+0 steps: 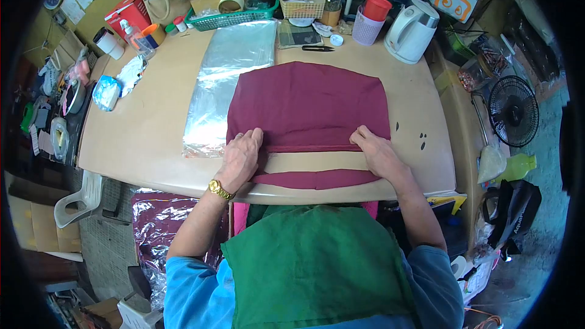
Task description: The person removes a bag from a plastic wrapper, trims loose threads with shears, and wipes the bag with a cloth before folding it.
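A maroon folded cloth [311,100] lies on the table in front of me, its near edge running level between my two hands. At the left end of this edge, my left hand [242,153] has its fingers closed on the cloth; a gold watch [220,189] is on that wrist. My right hand [376,151] pinches the same edge near its right end. Closer to me, a narrow maroon strip [317,179] curves along the table's front, its ends passing under or behind my hands. Whether the strip joins the cloth is hidden.
Clear plastic bags [234,61] lie left of the cloth, partly under it. A white kettle [412,30], a purple cup [367,28], a black pen [318,48] and a green basket [234,18] stand along the back. A black fan [514,111] is at the right.
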The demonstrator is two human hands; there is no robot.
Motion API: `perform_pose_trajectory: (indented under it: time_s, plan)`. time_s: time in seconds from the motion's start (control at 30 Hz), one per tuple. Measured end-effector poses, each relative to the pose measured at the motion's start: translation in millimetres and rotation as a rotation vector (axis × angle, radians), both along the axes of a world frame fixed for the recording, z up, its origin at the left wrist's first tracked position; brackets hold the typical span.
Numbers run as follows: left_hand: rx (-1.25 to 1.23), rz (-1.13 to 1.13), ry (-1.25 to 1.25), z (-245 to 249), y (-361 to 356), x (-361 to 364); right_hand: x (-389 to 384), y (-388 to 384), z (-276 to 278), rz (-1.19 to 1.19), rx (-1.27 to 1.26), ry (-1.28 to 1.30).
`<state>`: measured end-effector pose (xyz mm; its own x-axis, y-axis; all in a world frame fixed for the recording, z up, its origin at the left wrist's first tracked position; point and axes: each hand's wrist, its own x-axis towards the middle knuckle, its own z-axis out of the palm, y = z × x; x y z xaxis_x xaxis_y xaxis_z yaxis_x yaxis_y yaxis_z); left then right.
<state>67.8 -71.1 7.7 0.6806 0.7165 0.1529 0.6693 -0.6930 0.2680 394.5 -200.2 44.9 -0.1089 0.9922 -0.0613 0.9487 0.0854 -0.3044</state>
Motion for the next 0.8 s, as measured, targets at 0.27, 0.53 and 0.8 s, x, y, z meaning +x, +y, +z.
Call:
perform_pose_trajectory:
  time_s: [0.27,0.53,0.8]
  plan:
    - [0.052,-0.142,-0.092,65.7,-15.5,-6.1,21.8,-10.3,5.0,0.046,0.088,0.366]
    - [-0.039,-0.345,-0.021,30.2,-35.9,-14.2,2.8,-42.9,14.2,0.092,-0.049,0.055]
    - [-0.189,-0.299,0.014,57.2,-40.0,-15.0,23.2,-36.0,25.6,0.092,0.002,0.276]
